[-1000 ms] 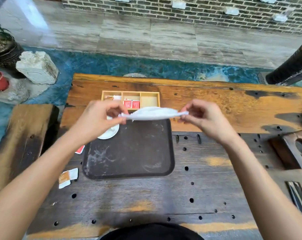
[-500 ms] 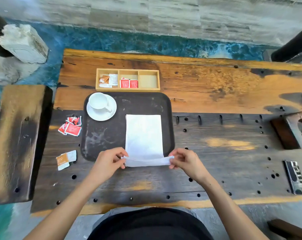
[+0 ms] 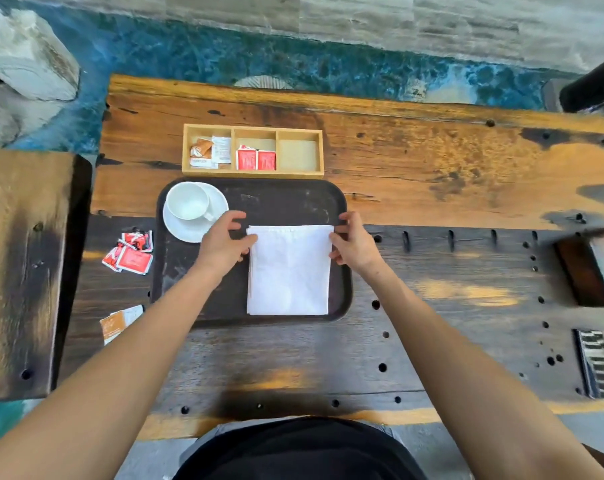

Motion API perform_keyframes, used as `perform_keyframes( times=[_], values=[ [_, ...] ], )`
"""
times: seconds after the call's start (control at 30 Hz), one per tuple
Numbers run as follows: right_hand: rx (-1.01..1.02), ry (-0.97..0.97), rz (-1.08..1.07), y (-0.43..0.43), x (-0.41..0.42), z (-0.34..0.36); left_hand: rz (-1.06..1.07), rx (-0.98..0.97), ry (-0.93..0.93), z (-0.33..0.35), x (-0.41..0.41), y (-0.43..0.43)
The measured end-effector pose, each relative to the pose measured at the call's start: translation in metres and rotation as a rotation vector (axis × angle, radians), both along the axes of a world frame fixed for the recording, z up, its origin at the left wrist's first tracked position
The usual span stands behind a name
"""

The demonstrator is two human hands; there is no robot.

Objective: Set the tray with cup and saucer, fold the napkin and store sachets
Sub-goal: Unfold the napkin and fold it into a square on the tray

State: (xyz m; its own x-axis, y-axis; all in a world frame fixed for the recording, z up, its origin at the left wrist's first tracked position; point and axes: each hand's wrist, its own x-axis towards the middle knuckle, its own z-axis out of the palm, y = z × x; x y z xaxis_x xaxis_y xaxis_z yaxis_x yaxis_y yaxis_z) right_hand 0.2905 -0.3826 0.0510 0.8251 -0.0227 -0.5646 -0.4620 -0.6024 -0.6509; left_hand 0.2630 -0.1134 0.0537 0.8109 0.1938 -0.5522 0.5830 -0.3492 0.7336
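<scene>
My left hand [image 3: 224, 245] and right hand [image 3: 355, 244], apart, each pinch a far corner of the folded white napkin [image 3: 288, 275]. It lies flat on the dark tray [image 3: 279, 199], toward its 4 o'clock side. The cup [image 3: 186, 202] stands on its saucer [image 3: 189, 232] at the tray's 10 o'clock corner. The wooden box [image 3: 253, 174] sits just beyond at 12. Loose red sachets [image 3: 132, 254] lie on the table [image 3: 432, 188] at 9.

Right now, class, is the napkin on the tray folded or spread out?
Folded. The napkin lies on the tray with stacked layers showing along its left edge.
</scene>
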Motion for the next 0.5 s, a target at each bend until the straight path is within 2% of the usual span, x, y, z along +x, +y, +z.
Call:
perform_keyframes(
  times=[0.1, 0.2, 0.27, 0.4, 0.5],
  values=[
    [-0.212, 0.213, 0.042, -0.011, 0.003, -0.025, -0.015, 0.026, 0.237, -0.021, -0.016, 0.007],
    [-0.204, 0.427, 0.005, -0.016, -0.028, -0.043, -0.026, 0.016, 0.44, -0.041, -0.051, 0.005],
    [-0.194, 0.496, 0.02, -0.014, -0.055, -0.056, -0.026, -0.009, 0.515, -0.051, -0.072, -0.002],
    [-0.126, 0.467, -0.079, -0.004, -0.103, -0.073, 0.006, -0.018, 0.516, -0.061, -0.101, -0.013],
    [-0.093, 0.414, -0.192, 0.0, -0.118, -0.073, 0.121, -0.025, 0.501, -0.064, -0.107, -0.016]
  ],
)
